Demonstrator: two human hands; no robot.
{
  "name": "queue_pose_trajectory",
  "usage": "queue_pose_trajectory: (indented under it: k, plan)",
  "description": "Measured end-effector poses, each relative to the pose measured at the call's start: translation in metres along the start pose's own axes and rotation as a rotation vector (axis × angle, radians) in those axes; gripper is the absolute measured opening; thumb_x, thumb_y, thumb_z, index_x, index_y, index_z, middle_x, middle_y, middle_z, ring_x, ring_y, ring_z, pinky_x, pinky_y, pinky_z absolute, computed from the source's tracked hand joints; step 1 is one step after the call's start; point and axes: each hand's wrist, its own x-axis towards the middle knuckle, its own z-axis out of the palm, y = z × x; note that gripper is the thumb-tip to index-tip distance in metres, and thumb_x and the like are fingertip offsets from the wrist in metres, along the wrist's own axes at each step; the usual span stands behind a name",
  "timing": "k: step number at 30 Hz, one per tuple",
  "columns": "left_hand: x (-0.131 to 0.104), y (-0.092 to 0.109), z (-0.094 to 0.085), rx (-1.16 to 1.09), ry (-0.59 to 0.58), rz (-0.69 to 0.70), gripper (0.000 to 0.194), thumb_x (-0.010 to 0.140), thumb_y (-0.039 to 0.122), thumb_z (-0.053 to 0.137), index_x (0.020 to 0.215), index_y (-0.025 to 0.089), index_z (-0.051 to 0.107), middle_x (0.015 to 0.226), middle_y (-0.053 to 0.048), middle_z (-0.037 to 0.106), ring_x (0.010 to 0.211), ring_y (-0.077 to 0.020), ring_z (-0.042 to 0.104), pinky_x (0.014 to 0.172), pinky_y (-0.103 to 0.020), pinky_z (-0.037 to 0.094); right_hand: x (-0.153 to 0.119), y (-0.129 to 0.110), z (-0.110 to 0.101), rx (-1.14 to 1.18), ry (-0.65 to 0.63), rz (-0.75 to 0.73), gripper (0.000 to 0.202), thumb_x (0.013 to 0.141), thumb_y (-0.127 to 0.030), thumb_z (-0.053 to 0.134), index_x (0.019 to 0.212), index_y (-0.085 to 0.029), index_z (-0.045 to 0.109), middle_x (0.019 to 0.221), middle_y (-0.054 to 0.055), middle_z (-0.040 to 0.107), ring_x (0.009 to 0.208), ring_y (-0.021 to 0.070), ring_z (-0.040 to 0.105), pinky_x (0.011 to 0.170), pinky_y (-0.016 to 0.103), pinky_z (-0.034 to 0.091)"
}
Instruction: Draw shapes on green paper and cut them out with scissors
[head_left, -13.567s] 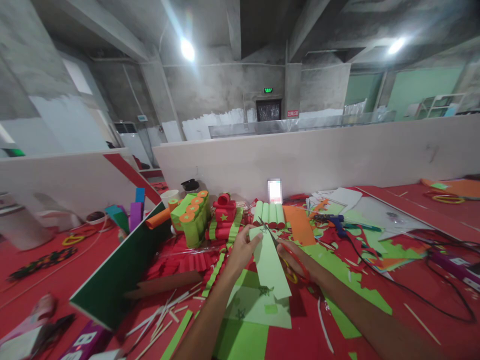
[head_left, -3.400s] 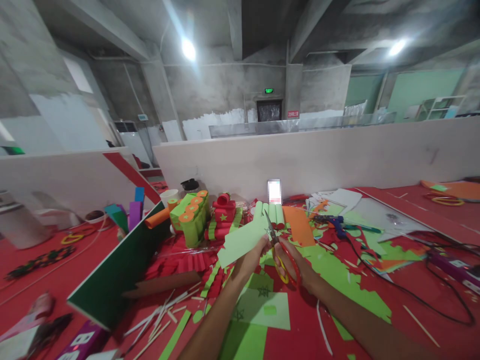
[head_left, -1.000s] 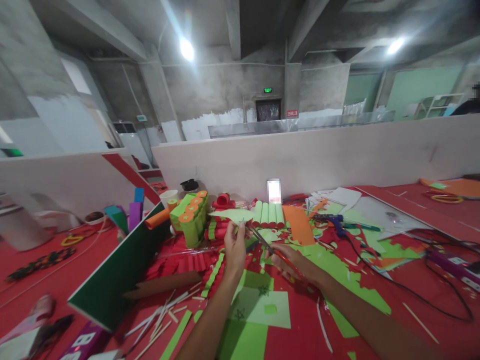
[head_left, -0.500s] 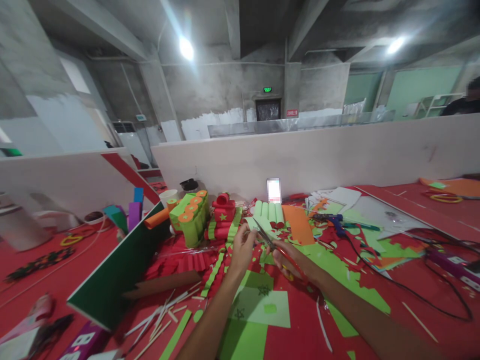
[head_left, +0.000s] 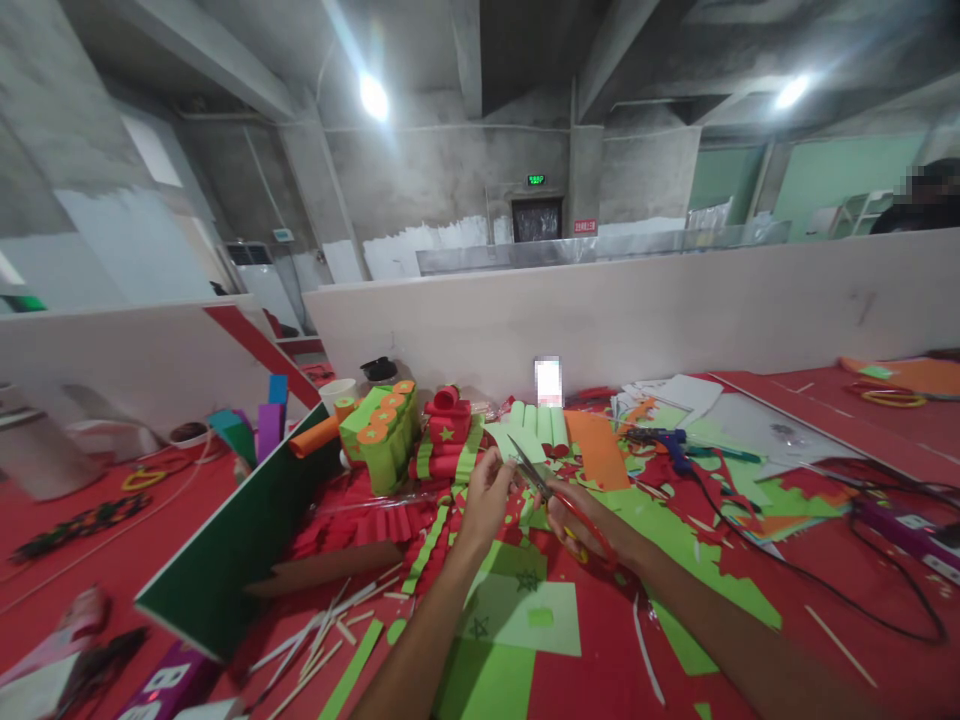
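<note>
My left hand (head_left: 487,492) is closed with its fingertips pinching a piece of pale green paper (head_left: 519,441). My right hand (head_left: 576,515) grips a pair of scissors (head_left: 589,522) with red handles. The scissor blades point up and left across the paper, close to my left fingertips; whether they are cutting into it I cannot tell. Below my wrists lies a pale green sheet (head_left: 555,632) with star outlines drawn on it. Just beyond the paper stand several light green rolled tubes (head_left: 537,418).
Left of my hands are red rolls with a star (head_left: 447,436), green tubes with orange tops (head_left: 384,462) and a dark green board (head_left: 225,560). Rightward lie an orange sheet (head_left: 598,452), a blue glue gun (head_left: 675,450) with its cord, and green scraps (head_left: 697,575).
The pale green paper has shifted and turned slightly in my left fingers, showing more of its face. Both hands and the scissors stay in almost the same place.
</note>
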Motion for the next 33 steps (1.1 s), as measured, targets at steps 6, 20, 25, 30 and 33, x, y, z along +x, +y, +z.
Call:
queue_pose_trajectory:
  k: [6, 20, 25, 30, 33]
  plan:
    - [0.001, -0.003, -0.001, -0.006, -0.011, 0.008, 0.017, 0.079, 0.035, 0.057, 0.076, 0.019, 0.053, 0.062, 0.004, 0.053, 0.056, -0.0112, 0.051, 0.055, -0.022, 0.04, 0.001, 0.0, 0.0, -0.011, 0.023, 0.019, 0.04, 0.084, -0.063, 0.049, 0.09, -0.023, 0.054, 0.059, -0.004, 0.046, 0.038, 0.0075, 0.037, 0.036, 0.02, 0.03]
    - [0.001, 0.0, -0.007, 0.083, -0.05, 0.03, 0.019, 0.081, 0.036, 0.056, 0.073, 0.019, 0.053, 0.065, 0.003, 0.053, 0.062, -0.0127, 0.054, 0.058, -0.023, 0.041, -0.001, -0.02, -0.001, -0.14, 0.059, 0.017, 0.032, 0.082, -0.053, 0.059, 0.083, -0.021, 0.055, 0.058, -0.005, 0.043, 0.041, 0.0071, 0.036, 0.038, 0.018, 0.03]
    - [0.003, 0.003, -0.009, 0.13, -0.077, 0.029, 0.021, 0.08, 0.036, 0.057, 0.07, 0.019, 0.05, 0.062, 0.003, 0.053, 0.059, -0.0124, 0.052, 0.058, -0.022, 0.04, 0.001, -0.019, -0.005, -0.227, 0.063, -0.051, 0.032, 0.082, -0.052, 0.06, 0.085, -0.02, 0.06, 0.062, -0.002, 0.048, 0.048, 0.0103, 0.041, 0.043, 0.019, 0.033]
    - [0.002, 0.008, -0.011, 0.162, -0.094, 0.04, 0.021, 0.081, 0.035, 0.055, 0.069, 0.019, 0.05, 0.06, 0.003, 0.053, 0.058, -0.0122, 0.051, 0.058, -0.023, 0.038, 0.002, -0.019, -0.006, -0.316, 0.072, -0.086, 0.031, 0.082, -0.051, 0.06, 0.086, -0.02, 0.061, 0.071, 0.0, 0.054, 0.054, 0.0123, 0.045, 0.048, 0.02, 0.035]
    - [0.002, 0.008, -0.012, 0.164, -0.104, 0.043, 0.022, 0.081, 0.036, 0.055, 0.069, 0.019, 0.049, 0.06, 0.003, 0.053, 0.059, -0.0126, 0.052, 0.059, -0.023, 0.038, 0.001, -0.019, -0.006, -0.372, 0.077, -0.097, 0.028, 0.085, -0.048, 0.058, 0.086, -0.02, 0.06, 0.074, 0.0, 0.055, 0.058, 0.0129, 0.048, 0.052, 0.022, 0.036]
